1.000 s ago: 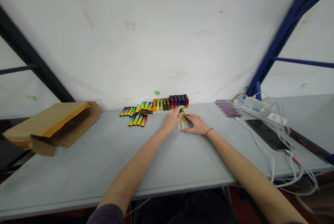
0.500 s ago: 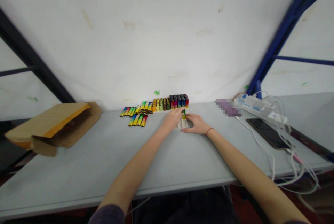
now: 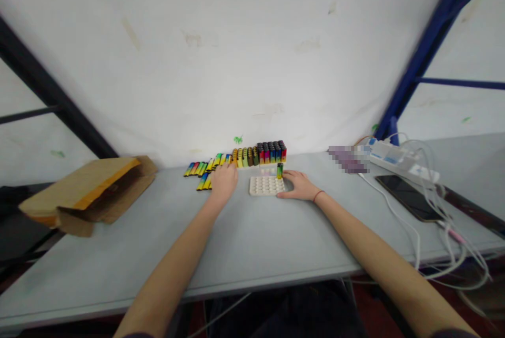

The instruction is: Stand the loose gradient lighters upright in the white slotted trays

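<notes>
A white tray with rows of round sockets [image 3: 266, 185] lies flat on the grey table [image 3: 252, 243]. One green and yellow lighter [image 3: 280, 170] stands upright at its far right corner. My right hand [image 3: 299, 185] rests against the tray's right edge, fingers curled on it. My left hand [image 3: 223, 181] is over the loose colourful lighters [image 3: 202, 171] lying at the back left, fingers bent down onto them; what they grip is hidden. A row of upright lighters [image 3: 265, 153] stands along the wall behind the tray.
An open brown cardboard box [image 3: 87, 194] lies on its side at the left. At the right sit a white power strip [image 3: 398, 160] with several cables, a black phone [image 3: 409, 197] and a blurred purple object [image 3: 344, 159]. Blue shelf posts [image 3: 424, 49] rise at right.
My left hand left the tray, where it had set a lighter upright, and moved left to the loose lighters. The tray is now uncovered. My right hand stayed.
</notes>
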`<state>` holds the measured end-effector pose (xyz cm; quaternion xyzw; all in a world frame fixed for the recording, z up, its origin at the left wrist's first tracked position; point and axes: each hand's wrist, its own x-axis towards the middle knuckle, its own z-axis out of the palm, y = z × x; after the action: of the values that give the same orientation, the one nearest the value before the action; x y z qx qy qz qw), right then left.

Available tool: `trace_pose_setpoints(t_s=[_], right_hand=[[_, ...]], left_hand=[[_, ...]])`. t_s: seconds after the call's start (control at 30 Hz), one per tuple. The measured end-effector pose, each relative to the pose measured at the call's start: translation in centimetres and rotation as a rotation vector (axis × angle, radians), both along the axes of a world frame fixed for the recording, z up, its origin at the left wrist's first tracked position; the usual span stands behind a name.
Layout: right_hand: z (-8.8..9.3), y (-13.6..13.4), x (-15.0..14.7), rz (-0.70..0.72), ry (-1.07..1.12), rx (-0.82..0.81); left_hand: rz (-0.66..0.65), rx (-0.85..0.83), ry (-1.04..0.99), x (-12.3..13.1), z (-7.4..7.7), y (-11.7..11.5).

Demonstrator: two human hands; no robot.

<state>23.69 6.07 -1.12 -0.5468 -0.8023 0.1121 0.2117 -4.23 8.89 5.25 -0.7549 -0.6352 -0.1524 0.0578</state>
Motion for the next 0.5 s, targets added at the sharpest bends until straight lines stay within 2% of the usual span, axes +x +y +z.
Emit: trace_pose_setpoints(t_s=[0.07,0.13,0.27,0.4,0.5], right_hand=[[-0.1,0.0,0.1,0.005,0.01,0.011],[-0.2,0.1,0.2,0.006,0.01,0.017],[-0.4,0.2,0.3,0.005,-0.01,0.019],[-0.5,0.2,0.4,0.013,-0.013,0.034],[-0.4,0.2,0.4,0.011,-0.012,0.031]], left_hand=[[0.131,-0.004,0.064,-1.7,-0.2,-0.1],[0.176,-0.029,0.107,-2.5,-0.6,-0.2],[0.122,-0.136,0.108,-2.6,-1.0,0.1],[0.045,-0.159,0.094,-2.9,-1.1,0.7],[0.048,-0.197,0.121,-3.3,-1.6,1.0]])
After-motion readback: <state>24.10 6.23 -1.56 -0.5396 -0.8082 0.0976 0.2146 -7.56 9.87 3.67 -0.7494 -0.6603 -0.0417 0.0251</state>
